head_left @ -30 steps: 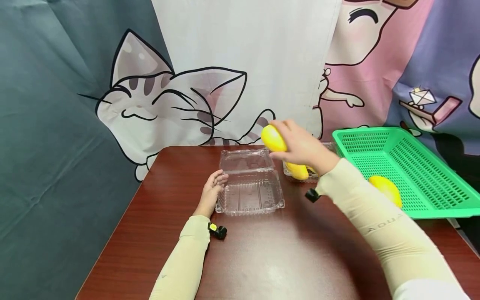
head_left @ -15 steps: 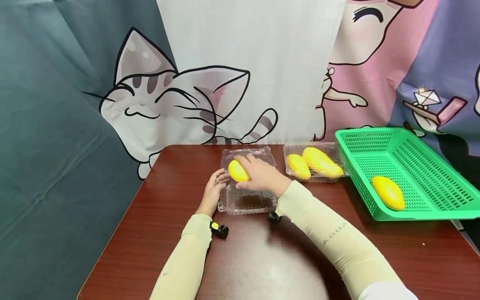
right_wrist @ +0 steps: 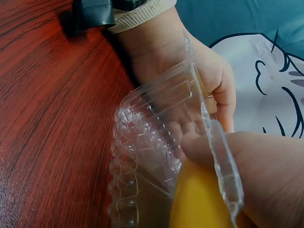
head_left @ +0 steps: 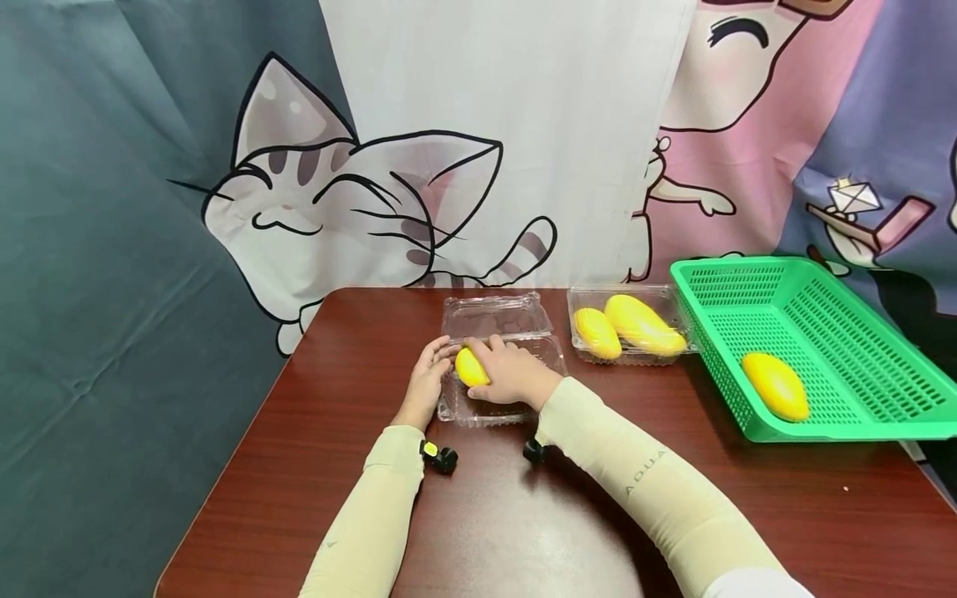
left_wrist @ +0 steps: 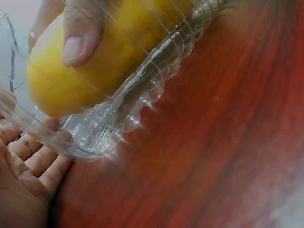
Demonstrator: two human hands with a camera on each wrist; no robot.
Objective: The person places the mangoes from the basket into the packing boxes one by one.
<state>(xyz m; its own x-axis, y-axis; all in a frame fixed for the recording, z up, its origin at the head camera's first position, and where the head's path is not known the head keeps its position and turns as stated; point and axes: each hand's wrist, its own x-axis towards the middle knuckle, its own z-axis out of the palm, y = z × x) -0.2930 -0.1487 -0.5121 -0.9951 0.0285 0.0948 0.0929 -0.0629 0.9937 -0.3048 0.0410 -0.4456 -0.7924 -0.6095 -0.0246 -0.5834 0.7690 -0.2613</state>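
1. Yellow fruit (head_left: pixel 471 368) is held within the front half of a clear container (head_left: pixel 486 416), by its left wall. Whether the base is touched cannot be told.
2. Fruit is gripped by the right hand (head_left: pixel 514 375): fingers are curled over the top and far side, thumb (left_wrist: pixel 83 42) is pressed along the near side. In the head view the fruit's left end is left uncovered between thumb and index finger, pointed at the left hand.
3. Left hand (head_left: pixel 426 382) is placed at the container's left wall. Its fingers (left_wrist: pixel 42 160) are extended, nothing gripped, tips set against or just beside the plastic; exact contact cannot be told. The fruit's bare end is seen near those fingertips, with the clear wall between.
4. Container lid (head_left: pixel 497 316) is laid back, away from the person.
5. Second clear container (head_left: pixel 670 302) is set to the right, with two yellow fruits (head_left: pixel 645 325) held inside.
6. Green basket (head_left: pixel 860 357) is placed further right; one yellow fruit (head_left: pixel 776 387) is seen in its near left corner.
7. Everything is carried on a reddish-brown surface (head_left: pixel 478 531), backed by a cat-printed cloth (head_left: pixel 299 208).
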